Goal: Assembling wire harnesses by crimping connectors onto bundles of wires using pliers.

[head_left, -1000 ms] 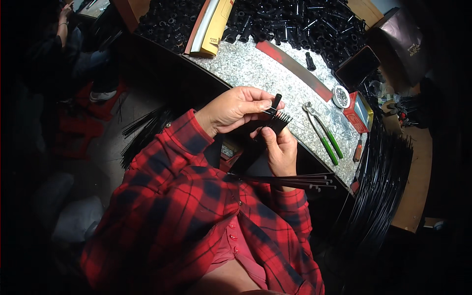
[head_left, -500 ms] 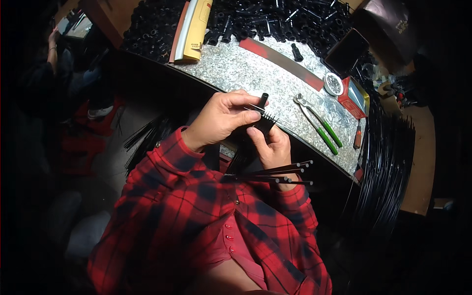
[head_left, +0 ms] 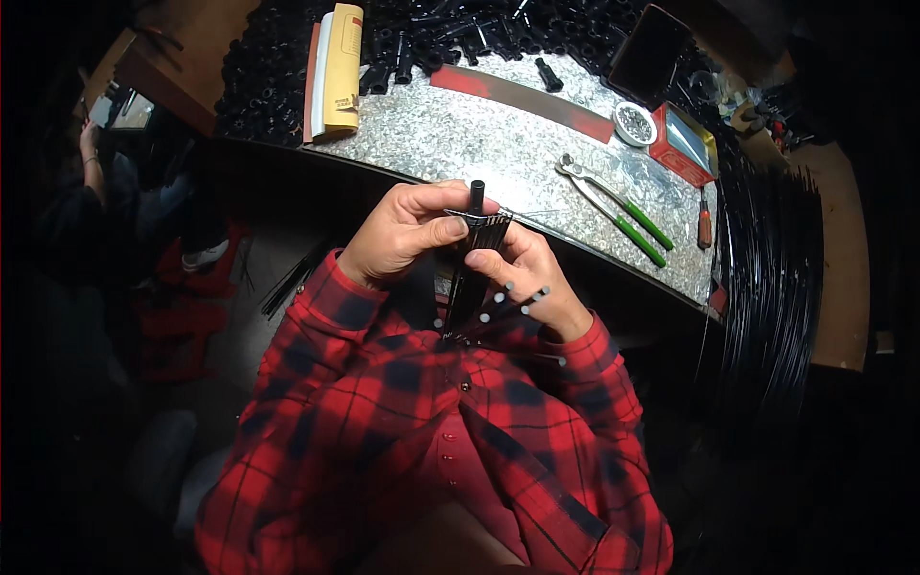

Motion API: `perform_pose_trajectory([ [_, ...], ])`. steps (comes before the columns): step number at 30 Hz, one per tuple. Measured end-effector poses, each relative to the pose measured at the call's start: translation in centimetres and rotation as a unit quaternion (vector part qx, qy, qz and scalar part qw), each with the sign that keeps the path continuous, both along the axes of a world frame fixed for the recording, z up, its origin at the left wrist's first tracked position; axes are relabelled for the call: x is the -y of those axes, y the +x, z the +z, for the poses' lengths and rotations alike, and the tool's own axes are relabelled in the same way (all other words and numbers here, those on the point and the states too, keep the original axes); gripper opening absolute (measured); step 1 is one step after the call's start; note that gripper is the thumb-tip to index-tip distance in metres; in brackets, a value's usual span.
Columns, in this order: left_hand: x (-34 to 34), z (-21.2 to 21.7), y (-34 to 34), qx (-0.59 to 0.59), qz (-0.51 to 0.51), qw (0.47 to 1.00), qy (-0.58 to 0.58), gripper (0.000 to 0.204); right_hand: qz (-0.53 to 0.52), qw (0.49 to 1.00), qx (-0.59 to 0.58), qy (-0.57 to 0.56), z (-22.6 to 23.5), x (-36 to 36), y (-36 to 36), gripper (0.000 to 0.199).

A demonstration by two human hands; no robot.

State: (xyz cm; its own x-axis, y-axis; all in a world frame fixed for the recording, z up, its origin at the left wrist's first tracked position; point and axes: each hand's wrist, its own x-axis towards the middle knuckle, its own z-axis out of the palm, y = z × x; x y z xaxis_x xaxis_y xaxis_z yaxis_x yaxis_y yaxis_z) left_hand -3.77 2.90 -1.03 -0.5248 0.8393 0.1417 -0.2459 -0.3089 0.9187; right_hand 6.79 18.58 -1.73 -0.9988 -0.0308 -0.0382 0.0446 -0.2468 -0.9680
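Note:
An umbrella frame with a short black tube (head_left: 476,196) and a bundle of thin black ribs (head_left: 467,283) is held between my hands at the table's near edge. My left hand (head_left: 398,235) is closed on the tube's collar, thumb pressed against it. A thin wire (head_left: 535,212) sticks out to the right across the rib tops. Lower down, my right hand (head_left: 537,273) pinches the ribs from the right side. Several pale round rib ends (head_left: 497,299) fan out below it, toward my shirt. The fingers behind the frame are partly hidden.
Green-handled pincers (head_left: 613,211) lie on the speckled tabletop (head_left: 412,139), near a screwdriver (head_left: 704,220), red box (head_left: 682,149) and white bowl (head_left: 633,125). Behind are a flat strip (head_left: 522,103), yellow packet (head_left: 337,72) and heaped black tubes (head_left: 402,48). Long black rods (head_left: 776,278) hang at right.
The frame has turned more upright, and its rib ends have swung from pointing right to pointing toward me. Both hands appear farther left. The whole view has shifted slightly.

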Motion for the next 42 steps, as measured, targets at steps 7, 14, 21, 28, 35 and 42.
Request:
perform_pose_trajectory([
  [7, -0.5, 0.4, 1.3, 0.073, 0.015, 0.997, -0.008, 0.036, 0.021, 1.0, -0.008, -0.019, -0.4, -0.4, -0.2, 0.013],
  [14, -1.2, -0.2, 3.5, 0.131, 0.081, 0.986, 0.067, 0.03, -0.028, 0.998, -0.019, 0.046, -1.0, 0.1, 0.3, 0.017],
  [21, -1.5, -0.8, 3.9, 0.157, 0.1, 0.98, 0.072, 0.029, -0.022, 0.998, -0.031, 0.045, -1.6, 0.0, -0.1, 0.019],
  [28, -1.8, -1.2, 4.1, 0.13, 0.139, 0.98, 0.052, 0.038, 0.02, 1.0, -0.002, -0.015, -0.6, -0.7, -0.3, 0.017],
  [35, -2.8, -0.1, 4.8, 0.191, 0.14, 0.967, 0.091, 0.034, 0.03, 0.999, 0.029, -0.009, 0.3, -0.8, -0.5, 0.018],
  [42, -2.9, -1.1, 4.4, 0.17, 0.162, 0.97, 0.061, 0.032, -0.034, 0.965, -0.073, 0.25, 1.3, 0.1, -0.1, 0.026],
])
